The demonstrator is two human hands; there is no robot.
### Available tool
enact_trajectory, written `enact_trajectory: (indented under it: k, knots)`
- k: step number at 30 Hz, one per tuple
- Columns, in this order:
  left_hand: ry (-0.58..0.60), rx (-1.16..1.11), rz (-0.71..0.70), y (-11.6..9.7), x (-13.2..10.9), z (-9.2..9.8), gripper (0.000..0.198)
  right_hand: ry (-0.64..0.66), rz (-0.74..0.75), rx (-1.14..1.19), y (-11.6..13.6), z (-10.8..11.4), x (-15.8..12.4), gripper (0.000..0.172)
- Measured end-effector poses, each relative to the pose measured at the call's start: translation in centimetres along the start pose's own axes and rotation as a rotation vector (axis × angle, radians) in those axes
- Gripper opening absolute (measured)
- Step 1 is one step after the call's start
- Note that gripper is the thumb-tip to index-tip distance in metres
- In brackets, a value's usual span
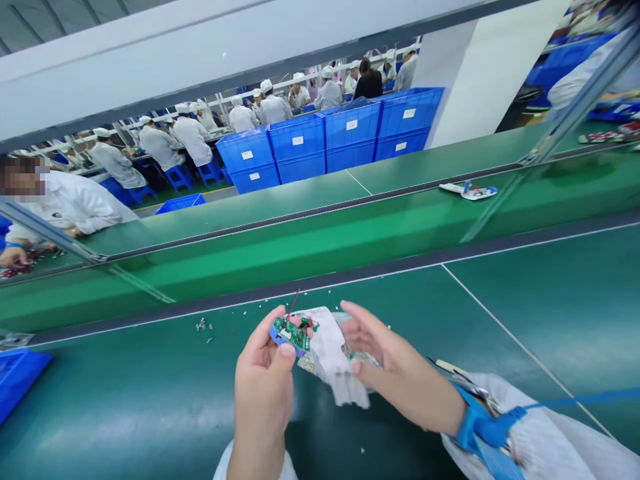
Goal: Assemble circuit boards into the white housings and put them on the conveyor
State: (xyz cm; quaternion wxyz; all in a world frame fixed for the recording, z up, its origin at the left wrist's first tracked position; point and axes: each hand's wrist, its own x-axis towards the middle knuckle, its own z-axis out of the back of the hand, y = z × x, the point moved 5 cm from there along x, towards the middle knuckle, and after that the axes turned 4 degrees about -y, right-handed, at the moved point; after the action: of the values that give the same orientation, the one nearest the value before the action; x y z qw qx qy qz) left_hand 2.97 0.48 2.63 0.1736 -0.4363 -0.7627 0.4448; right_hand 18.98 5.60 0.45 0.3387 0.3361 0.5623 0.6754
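My left hand [265, 373] is closed around the edge of a small green circuit board [293, 333] with a blue part along its side. A thin red wire [295, 300] sticks up from it. Right behind the board is a white, pale-looking piece [330, 350], perhaps a plastic casing, with shiny bits around it; motion blur hides its exact kind. On its right side my right hand [380, 353] has thumb and forefinger spread apart, close to the white piece. Whether the other fingers touch it is unclear. A blue wrist strap [475, 423] with a cord circles my right wrist.
Small screws or metal bits [203, 325] and white crumbs lie on the green bench [150, 400]. A blue bin [23, 377] stands at left. Beyond a green divider, a white part [470, 192] rests on the ledge. A co-worker [75, 200] works at far left; stacked blue crates [300, 143] stand behind.
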Motion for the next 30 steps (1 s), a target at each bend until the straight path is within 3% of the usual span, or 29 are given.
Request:
enact_trajectory:
  k: [2, 5, 7, 9, 14, 18, 20, 24, 26, 30]
  knots:
    - [0.071, 0.030, -0.005, -0.1, -0.6, -0.4, 0.035, -0.044, 0.154, -0.044, 1.6, 0.7, 0.6, 0.056]
    - [0.198, 0.031, 0.021, -0.2, -1.3, -1.0, 0.034, 0.067, 0.387, -0.076, 4.8, 0.7, 1.3, 0.029]
    - [0.240, -0.010, 0.057, -0.2, -1.5, -1.1, 0.030, 0.117, 0.471, -0.080, 6.2, 0.5, 1.4, 0.018]
    - [0.272, -0.066, 0.094, -0.1, -1.5, -1.1, 0.028, 0.139, 0.511, -0.067, 6.7, 0.2, 1.3, 0.018]
    - [0.333, -0.167, 0.202, 0.4, -1.4, -0.9, 0.025, 0.218, 0.542, 0.009, 6.2, -0.6, 1.3, 0.032]
    - [0.362, -0.167, 0.250, 0.7, -1.3, -1.0, 0.024, 0.192, 0.611, -0.119, 6.3, -0.8, 1.5, 0.026]
    - [0.352, -0.126, 0.261, 0.9, -1.3, -1.0, 0.024, 0.188, 0.565, -0.141, 6.2, -0.7, 1.6, 0.024]
    - [0.256, 0.087, 0.184, 0.8, -1.6, -0.6, 0.029, 0.063, 0.418, -0.075, 6.0, 0.4, 2.1, 0.019]
    - [0.191, 0.229, 0.122, 0.6, -2.0, -0.4, 0.031, 0.000, 0.422, -0.019, 6.5, 1.0, 2.2, 0.019]
    - [0.112, 0.344, 0.037, 0.0, -3.0, -1.0, 0.035, 0.030, 0.437, -0.101, 7.9, 1.1, 2.2, 0.021]
